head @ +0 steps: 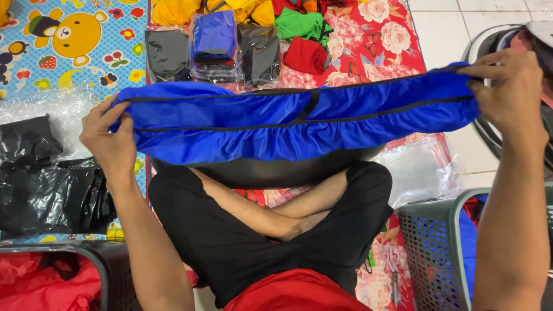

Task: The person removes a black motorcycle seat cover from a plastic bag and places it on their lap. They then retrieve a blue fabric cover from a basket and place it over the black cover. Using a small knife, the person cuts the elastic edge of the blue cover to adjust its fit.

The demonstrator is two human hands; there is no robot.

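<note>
A blue fabric cover [288, 121] with black trim and a gathered elastic edge is stretched wide in front of me. My left hand [109, 138] grips its left end, and my right hand [510, 95] grips its right end. The cover hangs above a dark round object [276, 170] that rests on my crossed legs in black trousers. Only the lower rim of that object shows.
Folded items in clear bags, black [167, 55] and blue [214, 37], lie ahead on a red floral mat, with green [299, 24], red and yellow fabrics. Black plastic bags [46, 184] sit left. A grey basket [438, 253] stands right, another basket with red cloth [46, 282] at lower left.
</note>
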